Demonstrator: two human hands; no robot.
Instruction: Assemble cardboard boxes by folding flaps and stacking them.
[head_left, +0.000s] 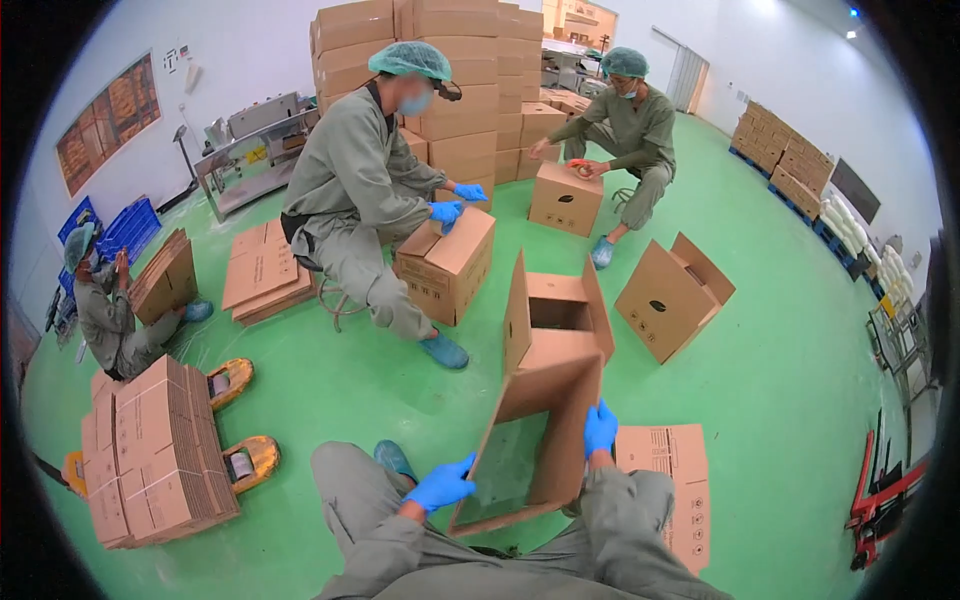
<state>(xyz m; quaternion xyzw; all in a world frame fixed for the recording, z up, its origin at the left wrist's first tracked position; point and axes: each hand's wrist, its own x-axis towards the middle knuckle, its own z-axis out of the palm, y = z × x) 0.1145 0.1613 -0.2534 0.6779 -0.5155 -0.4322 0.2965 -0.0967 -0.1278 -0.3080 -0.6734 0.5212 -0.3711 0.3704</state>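
A cardboard box is unfolded between my two blue-gloved hands, tilted, and green floor shows through its open ends. My left hand grips the left panel near its lower edge. On the opposite side, my right hand is closed on the right panel. Just beyond stands another cardboard box with its flaps up. Flat cardboard sheets lie on the floor beside my right forearm. To the far right of the held box, a further open carton rests tilted on the floor.
Left of me, strapped flat cartons lie on a yellow pallet jack. One co-worker presses on a closed box; another works at a box farther back. A person holds folded cartons at far left. Tall carton stacks stand behind.
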